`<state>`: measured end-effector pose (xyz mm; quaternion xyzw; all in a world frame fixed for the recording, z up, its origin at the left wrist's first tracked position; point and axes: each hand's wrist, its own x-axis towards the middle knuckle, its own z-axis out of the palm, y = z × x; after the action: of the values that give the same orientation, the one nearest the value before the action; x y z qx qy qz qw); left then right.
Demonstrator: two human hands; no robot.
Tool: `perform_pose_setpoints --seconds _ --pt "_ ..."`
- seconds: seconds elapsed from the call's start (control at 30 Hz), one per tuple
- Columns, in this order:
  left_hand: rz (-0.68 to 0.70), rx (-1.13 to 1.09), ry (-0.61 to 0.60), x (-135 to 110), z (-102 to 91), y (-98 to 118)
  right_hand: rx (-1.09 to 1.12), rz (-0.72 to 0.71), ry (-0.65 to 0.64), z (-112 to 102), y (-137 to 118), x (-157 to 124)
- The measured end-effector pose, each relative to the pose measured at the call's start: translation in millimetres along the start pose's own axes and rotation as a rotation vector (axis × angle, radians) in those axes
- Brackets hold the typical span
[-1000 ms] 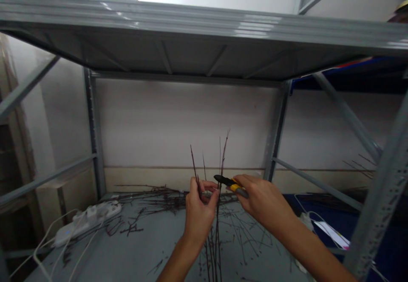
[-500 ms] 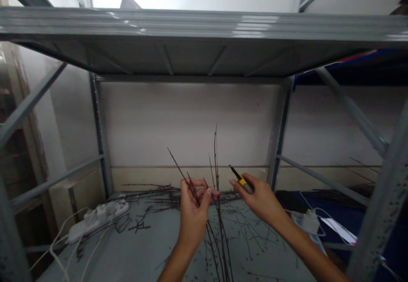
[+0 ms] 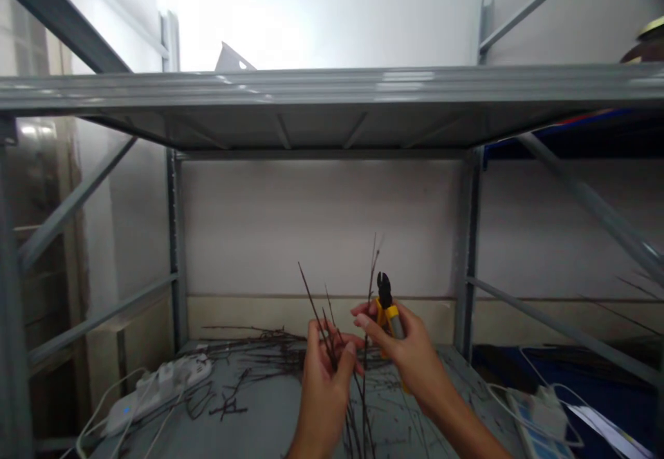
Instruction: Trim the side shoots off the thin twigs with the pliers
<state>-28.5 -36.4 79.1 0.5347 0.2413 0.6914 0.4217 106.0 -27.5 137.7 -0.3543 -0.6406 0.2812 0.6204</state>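
Bare twigs (image 3: 317,310) rise at a slight tilt above the lower steel shelf (image 3: 270,414), pinched in the left hand (image 3: 324,397), thumb pressed against curled fingers. Just beside them, the right hand (image 3: 412,352) wraps its fingers around yellow-handled side cutters (image 3: 388,314), jaws upward, apparently shut, though blur leaves this uncertain.
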Motion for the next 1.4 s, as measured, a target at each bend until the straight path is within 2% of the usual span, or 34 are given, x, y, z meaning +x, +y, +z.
perform_pose_setpoints --seconds 0.1,0.2,0.4,0.6,0.93,1.07,1.23,1.4 --pt "-0.013 0.013 0.041 1 4.4 -11 -0.055 -0.062 0.039 -6 -13 25" --pt "0.002 0.031 0.121 2 8.0 -23 -0.065 -0.069 0.027 -11 -28 39" --pt "0.007 0.037 0.165 5 9.8 -40 -0.125 -0.086 -0.006 -11 -35 41" --pt "0.029 0.040 0.062 7 8.6 -35 -0.278 -0.163 -0.001 -14 -35 44" --pt "0.038 0.065 0.096 5 0.8 -38 -0.835 -0.316 -0.049 -52 -33 55" --pt "0.019 0.066 0.064 6 0.0 -39 -0.908 -0.337 -0.078 -61 -36 55" --pt "-0.003 0.074 0.022 2 3.2 -41 -0.923 -0.342 -0.103 -62 -43 54" --pt "0.017 0.092 0.048 0 4.2 -39 -0.949 -0.353 -0.119 -63 -51 54"
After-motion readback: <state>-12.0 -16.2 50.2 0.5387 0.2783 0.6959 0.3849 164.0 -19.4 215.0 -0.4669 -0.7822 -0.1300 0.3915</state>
